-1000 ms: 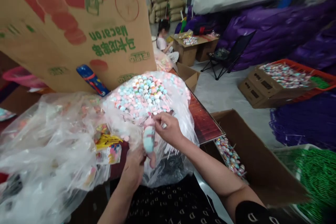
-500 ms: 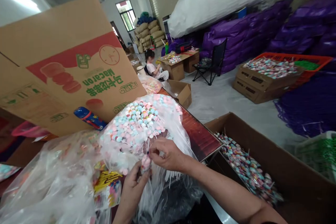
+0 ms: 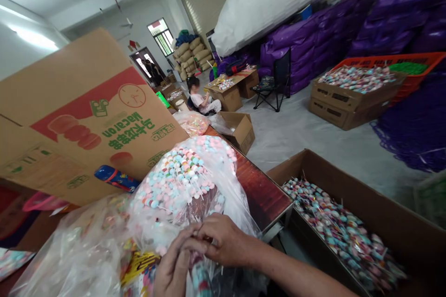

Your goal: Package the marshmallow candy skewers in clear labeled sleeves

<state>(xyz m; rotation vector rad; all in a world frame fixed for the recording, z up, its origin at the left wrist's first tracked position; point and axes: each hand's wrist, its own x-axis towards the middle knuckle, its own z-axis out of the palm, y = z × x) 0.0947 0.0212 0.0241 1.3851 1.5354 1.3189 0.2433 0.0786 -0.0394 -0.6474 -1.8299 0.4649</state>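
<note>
My left hand [image 3: 174, 260] and my right hand [image 3: 225, 239] meet at the lower middle, fingers closed and touching. Below them hangs a marshmallow skewer [image 3: 201, 279] in clear wrap, its pieces blue, white and dark red. Both hands pinch at its upper end; the fingers hide the exact grip there. Just beyond lies a clear plastic bag [image 3: 240, 204] heaped with marshmallow skewers [image 3: 181, 171], pink, blue and white. Beside my left hand is a yellow packet of printed wrappers [image 3: 141, 264].
A large Macaron carton [image 3: 80, 102] stands at the left, with a blue bottle [image 3: 116, 178] against it. At the right, a deep open carton [image 3: 348, 185] holds wrapped skewers. The brown table [image 3: 261, 195] ends beside it. A person [image 3: 202, 97] sits farther back.
My hands have come closer together and dropped slightly; the left fingers now meet the right ones. The skewer sits lower, beneath both hands. The view has shifted a little.
</note>
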